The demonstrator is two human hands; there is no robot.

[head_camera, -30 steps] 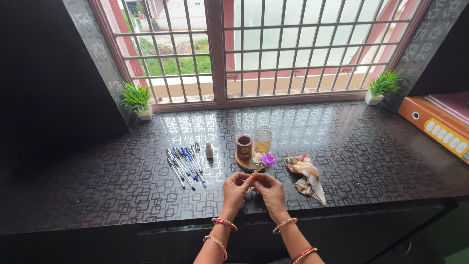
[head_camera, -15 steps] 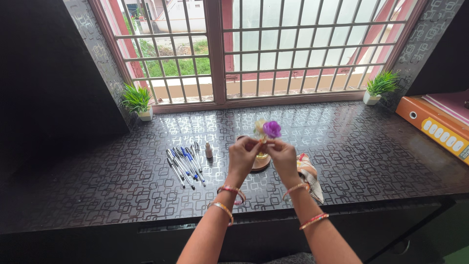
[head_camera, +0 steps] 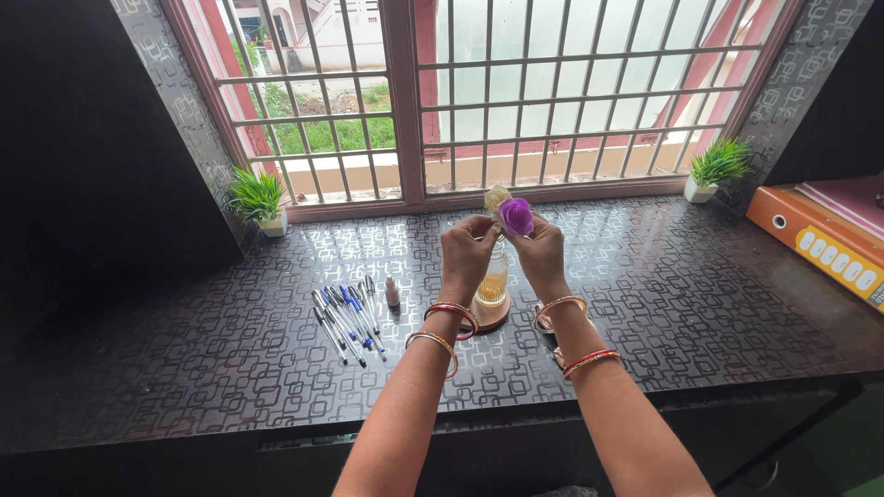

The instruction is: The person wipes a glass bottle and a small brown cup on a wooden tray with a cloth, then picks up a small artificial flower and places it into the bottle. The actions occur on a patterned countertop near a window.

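**Flowers held over the bottle**

The small flowers [head_camera: 509,211], one purple and one pale yellow, sit raised just above the glass bottle [head_camera: 493,281], which stands on a round wooden coaster [head_camera: 489,315]. Your left hand [head_camera: 465,258] and right hand [head_camera: 541,256] meet at the stems, fingers pinched together on them. Beneath is a dark patterned bench [head_camera: 691,285]. Pens [head_camera: 345,310] lie to the left, near a small dropper bottle [head_camera: 392,292]. A barred window [head_camera: 479,92] stands behind, potted plants [head_camera: 257,196] at its corners.

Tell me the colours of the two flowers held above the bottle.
One flower is purple, the other pale cream; the head view, the only one, shows both.
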